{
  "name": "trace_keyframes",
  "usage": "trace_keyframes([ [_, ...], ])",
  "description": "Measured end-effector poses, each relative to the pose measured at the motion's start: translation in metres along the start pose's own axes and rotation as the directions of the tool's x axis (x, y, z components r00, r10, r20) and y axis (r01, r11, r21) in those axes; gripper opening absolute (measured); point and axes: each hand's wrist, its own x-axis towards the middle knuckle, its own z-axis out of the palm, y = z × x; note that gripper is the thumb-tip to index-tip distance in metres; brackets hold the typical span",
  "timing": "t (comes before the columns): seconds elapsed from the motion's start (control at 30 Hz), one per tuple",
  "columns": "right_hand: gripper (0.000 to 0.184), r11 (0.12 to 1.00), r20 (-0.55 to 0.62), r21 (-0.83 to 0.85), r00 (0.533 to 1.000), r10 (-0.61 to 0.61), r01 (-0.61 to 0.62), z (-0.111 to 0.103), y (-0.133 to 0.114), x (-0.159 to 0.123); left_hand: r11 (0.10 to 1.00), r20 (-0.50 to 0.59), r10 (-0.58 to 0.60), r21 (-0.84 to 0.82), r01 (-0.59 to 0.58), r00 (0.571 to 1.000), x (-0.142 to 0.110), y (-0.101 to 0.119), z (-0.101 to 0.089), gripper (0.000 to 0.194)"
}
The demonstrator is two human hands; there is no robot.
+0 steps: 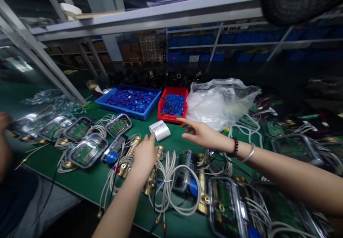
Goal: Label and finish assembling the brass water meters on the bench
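Left grip (144, 154): finger undersides hidden; contact with brass fitting (136, 141) unclear
White paper (160, 130): print too small to read
Red bin (171, 118): blue pieces (177, 102) too small to name
Bag (219, 104): contents blurred
Right forearm (284, 164): cut off by right edge
Co-worker's hand (4, 120): blurred, cut off by left edge
Black object (284, 14): cut off by top edge
Back shelves (241, 45): blurred

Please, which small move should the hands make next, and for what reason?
Perhaps the left hand should reach for the curled white paper: its fingertips are beside the near edge, while the right hand looks open, empty and slightly farther away.
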Motion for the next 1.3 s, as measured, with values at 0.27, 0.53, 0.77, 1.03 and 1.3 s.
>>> trace_keyframes([
  [0.27, 0.051, 0.993, -0.207, 0.122, 0.978, 0.025, 0.0, -0.015, 0.001, -0.011, 0.962, 0.351, 0.267, -0.147, -0.229, 0.897, -0.023, 0.105, -0.011, 0.06],
  [0.53, 0.041, 0.979, -0.287, 0.18, 0.957, -0.04, 0.095, -0.013, -0.022, -0.018, 0.966, 0.37, 0.246, -0.165, -0.197, 0.896, -0.022, 0.106, 0.005, 0.085],
  [0.77, 0.023, 0.961, -0.351, 0.225, 0.934, -0.072, 0.159, -0.014, -0.036, -0.018, 0.966, 0.165, 0.197, -0.201, -0.162, 0.967, -0.028, 0.107, 0.022, 0.074],
  [1.03, 0.018, 0.909, -0.132, 0.416, 0.99, 0.059, 0.001, -0.026, -0.04, -0.049, 0.822, -0.692, 0.265, -0.202, -0.533, 0.671, -0.089, 0.042, 0.048, 0.074],
  [1.3, 0.051, 0.663, 0.364, 0.656, 0.921, 0.14, -0.36, 0.01, -0.037, -0.041, 0.787, -0.772, 0.186, -0.253, -0.563, 0.608, -0.115, 0.03, 0.066, 0.075],
])
